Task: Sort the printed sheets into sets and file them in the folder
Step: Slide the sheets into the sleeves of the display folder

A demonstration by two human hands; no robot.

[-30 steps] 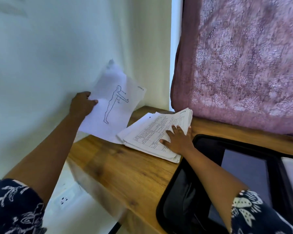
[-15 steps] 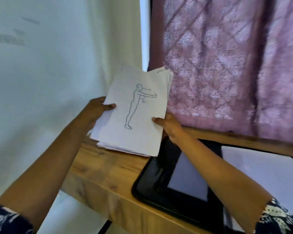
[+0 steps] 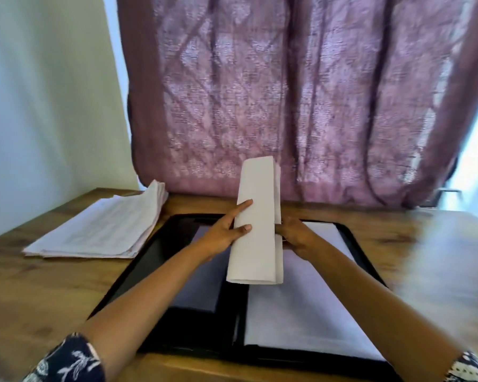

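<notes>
Holding a bundle of sheets (image 3: 260, 216) upright on its lower edge, both hands work above the middle of the open folder (image 3: 146, 260). The bundle stands nearly vertical and its blank face is turned to the camera. Its bottom edge is low over the folder's centre fold; contact cannot be told.

Left hand (image 3: 226, 230): clamped on the bundle's left edge, two digits lying flat on the near face, the rest out of sight behind the paper.

Right hand (image 3: 295, 238): closed on the bundle's right edge, with the fingertips hidden by the sheets.

The folder is black and lies open flat on the wooden surface (image 3: 39, 293), close to the person. Its left half carries a greyish sheet (image 3: 202, 285). Its right half carries white sheets (image 3: 309, 307).

A stack of printed sheets (image 3: 100, 230) lies flat on the surface to the left of the folder, its near corner just beside the folder's left edge. The edges are fanned and uneven. The print is too blurred to read.

A mauve patterned curtain (image 3: 260, 92) hangs behind the surface, down to its far edge. A pale wall (image 3: 39, 92) stands at left. Dark floral sleeves show on the left arm (image 3: 66, 359) and the right arm (image 3: 472, 368).
</notes>
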